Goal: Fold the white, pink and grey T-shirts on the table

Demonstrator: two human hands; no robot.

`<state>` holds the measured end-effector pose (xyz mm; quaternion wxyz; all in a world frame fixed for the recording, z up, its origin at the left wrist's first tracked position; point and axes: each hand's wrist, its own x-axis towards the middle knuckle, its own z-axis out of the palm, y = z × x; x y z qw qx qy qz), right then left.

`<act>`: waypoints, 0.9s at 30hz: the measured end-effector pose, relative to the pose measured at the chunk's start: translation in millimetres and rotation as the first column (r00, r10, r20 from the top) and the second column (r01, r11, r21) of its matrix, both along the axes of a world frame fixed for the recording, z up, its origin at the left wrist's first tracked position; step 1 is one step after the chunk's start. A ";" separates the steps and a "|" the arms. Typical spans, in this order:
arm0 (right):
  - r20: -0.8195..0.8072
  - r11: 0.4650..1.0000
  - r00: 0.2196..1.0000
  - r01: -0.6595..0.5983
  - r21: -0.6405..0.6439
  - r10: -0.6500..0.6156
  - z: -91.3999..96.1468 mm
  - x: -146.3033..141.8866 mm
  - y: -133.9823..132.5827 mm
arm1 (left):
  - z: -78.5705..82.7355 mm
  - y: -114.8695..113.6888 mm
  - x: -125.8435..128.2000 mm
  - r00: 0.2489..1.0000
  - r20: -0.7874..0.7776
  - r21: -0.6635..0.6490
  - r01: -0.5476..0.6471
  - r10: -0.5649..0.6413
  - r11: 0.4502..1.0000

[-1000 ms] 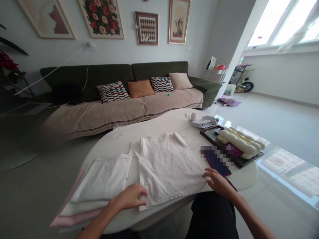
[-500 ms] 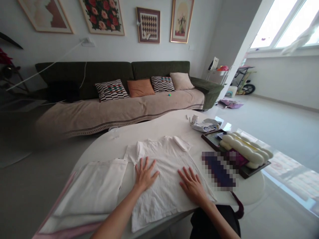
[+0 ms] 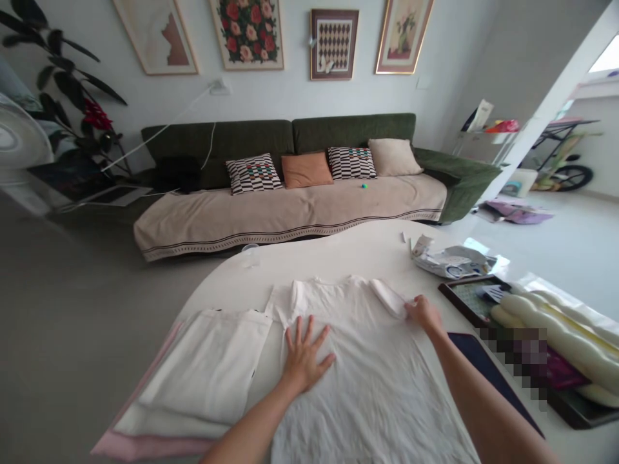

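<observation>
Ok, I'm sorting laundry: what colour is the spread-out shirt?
The shirt is white, best seen in the head view.

The left hand (image 3: 304, 362) lies spread on a white shirt (image 3: 360, 380) while the right hand (image 3: 424, 313) pinches its sleeve (image 3: 388, 298); beside the shirt I see folded cloth (image 3: 207, 364).

A green sofa (image 3: 256, 138) carries a beige cover (image 3: 309, 209) and four cushions (image 3: 307, 169); four framed pictures (image 3: 333, 48) hang on the wall (image 3: 290, 96) above; a leafy plant (image 3: 70, 89) stands at left near a white fan (image 3: 22, 138); a dark tray (image 3: 457, 303) and a crumpled packet (image 3: 454, 263) lie on the worktop (image 3: 309, 258).
</observation>
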<state>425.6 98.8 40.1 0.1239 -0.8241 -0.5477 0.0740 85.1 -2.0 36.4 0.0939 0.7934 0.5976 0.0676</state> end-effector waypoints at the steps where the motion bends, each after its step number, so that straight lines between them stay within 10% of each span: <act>1: -0.002 1.000 1.000 -0.001 -0.020 0.001 -2.1 0.9 4.0 | -0.1 0.2 -0.1 1.000 0.006 0.003 0.000 0.000 1.000; 10: 0.131 0.996 0.988 0.078 0.043 -0.083 17.4 17.9 -14.7 | 0.5 0.7 1.3 1.000 0.017 -0.005 -0.023 0.023 1.000; 15: 0.193 0.991 0.978 -0.096 0.098 0.075 23.5 -41.2 -10.0 | 0.4 0.9 0.7 0.999 0.045 -0.013 -0.018 0.019 1.000; 21: 0.164 0.924 0.915 -0.380 0.047 0.368 -3.8 -138.6 21.1 | -0.3 1.5 0.0 0.998 0.056 -0.010 -0.014 0.015 1.000; 27: 0.180 0.959 0.942 -0.283 -0.028 0.284 -34.2 -132.8 21.3 | -3.2 2.1 -0.9 0.999 0.032 0.027 -0.043 0.042 0.999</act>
